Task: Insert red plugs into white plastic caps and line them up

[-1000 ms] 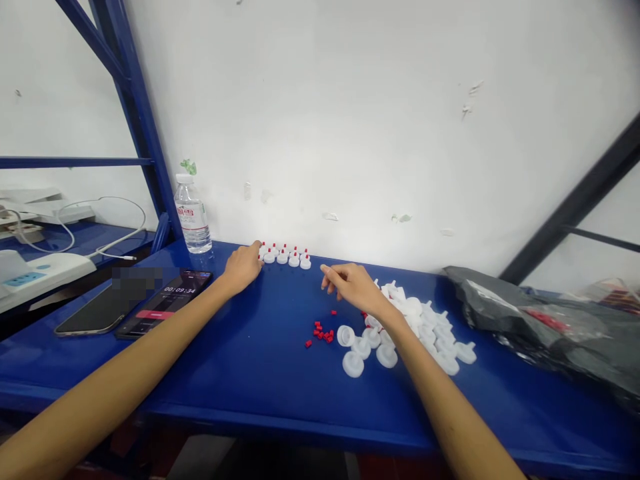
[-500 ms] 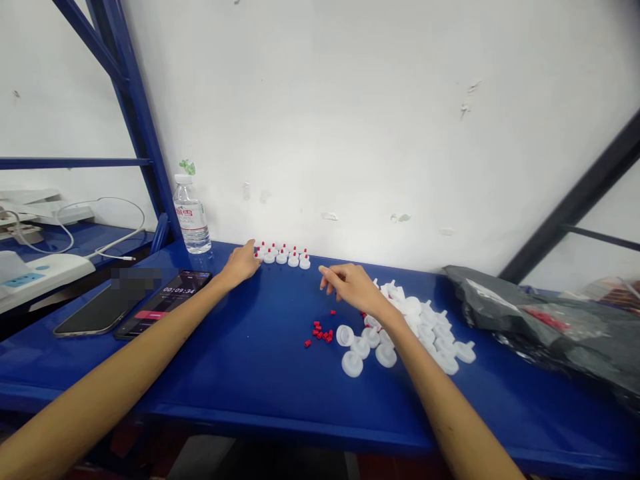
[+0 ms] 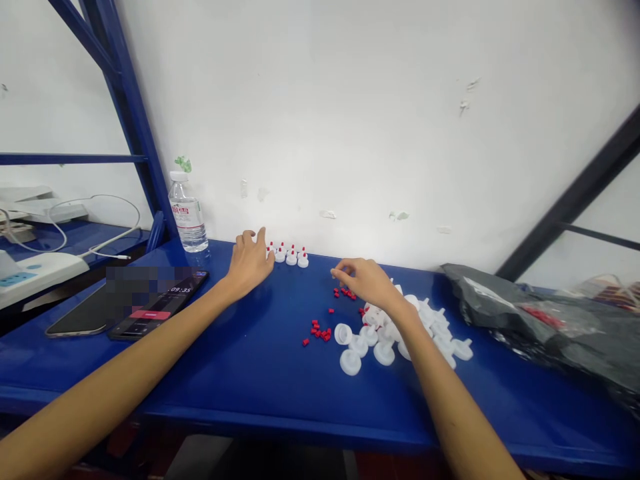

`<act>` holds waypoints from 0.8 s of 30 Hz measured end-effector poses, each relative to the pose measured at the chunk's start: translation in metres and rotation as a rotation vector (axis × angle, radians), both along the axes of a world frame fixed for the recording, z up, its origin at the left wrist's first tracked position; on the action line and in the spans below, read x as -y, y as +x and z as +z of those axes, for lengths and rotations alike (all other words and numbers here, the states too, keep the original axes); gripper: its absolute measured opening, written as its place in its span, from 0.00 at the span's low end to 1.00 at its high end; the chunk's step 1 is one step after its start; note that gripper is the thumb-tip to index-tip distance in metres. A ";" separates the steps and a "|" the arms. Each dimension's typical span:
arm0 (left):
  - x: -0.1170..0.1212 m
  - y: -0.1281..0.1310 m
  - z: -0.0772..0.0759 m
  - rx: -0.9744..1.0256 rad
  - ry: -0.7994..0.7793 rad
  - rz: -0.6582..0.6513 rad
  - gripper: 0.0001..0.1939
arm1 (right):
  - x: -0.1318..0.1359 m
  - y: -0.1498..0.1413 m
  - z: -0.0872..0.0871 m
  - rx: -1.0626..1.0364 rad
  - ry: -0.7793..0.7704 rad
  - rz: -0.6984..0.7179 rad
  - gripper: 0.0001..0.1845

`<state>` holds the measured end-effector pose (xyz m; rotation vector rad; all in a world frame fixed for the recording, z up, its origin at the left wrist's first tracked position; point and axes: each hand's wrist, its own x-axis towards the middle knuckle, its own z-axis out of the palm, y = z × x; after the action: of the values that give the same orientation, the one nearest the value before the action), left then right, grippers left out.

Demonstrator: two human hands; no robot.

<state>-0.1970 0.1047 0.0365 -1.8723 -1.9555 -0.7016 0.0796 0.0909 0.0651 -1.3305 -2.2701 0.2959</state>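
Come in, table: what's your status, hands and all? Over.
Left hand open beside the red-tipped white caps. Right hand curled near loose red pieces, grip unclear. Water bottle upright, off to the left.

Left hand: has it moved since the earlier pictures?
Yes. The left hand has moved right, farther from the water bottle, and covers more of the left end of the red-tipped white caps.

On the bench (image 3: 225,380), a bottle (image 3: 189,217) stands at the back edge, near the left corner, with two phones (image 3: 160,307) side by side before it; capped lids (image 3: 291,258) stand in rows by the back edge; loose lids (image 3: 384,352) lie heaped right of centre, small caps (image 3: 327,333) left of them, and a bag (image 3: 520,327) at the right end.
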 end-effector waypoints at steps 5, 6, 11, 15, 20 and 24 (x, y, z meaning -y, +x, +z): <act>0.001 -0.002 0.012 0.059 0.052 -0.090 0.24 | -0.007 0.008 -0.004 0.216 0.072 -0.178 0.14; 0.000 -0.007 0.015 0.078 0.060 -0.085 0.24 | -0.007 0.009 -0.003 0.226 0.070 -0.181 0.14; -0.009 -0.037 0.029 0.157 0.067 0.010 0.22 | -0.005 0.009 -0.001 0.228 0.063 -0.192 0.14; -0.013 -0.045 0.028 0.153 0.018 0.071 0.22 | -0.005 0.011 -0.001 0.251 0.063 -0.241 0.12; -0.016 -0.040 0.015 0.165 -0.261 0.166 0.30 | -0.008 0.017 -0.002 0.303 0.040 -0.295 0.11; -0.021 -0.038 0.007 0.192 -0.439 0.146 0.33 | -0.009 0.021 -0.002 0.347 -0.009 -0.336 0.12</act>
<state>-0.2351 0.1258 0.0437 -1.9238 -2.5053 -0.4471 0.1006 0.1000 0.0635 -1.8550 -2.2552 -0.0447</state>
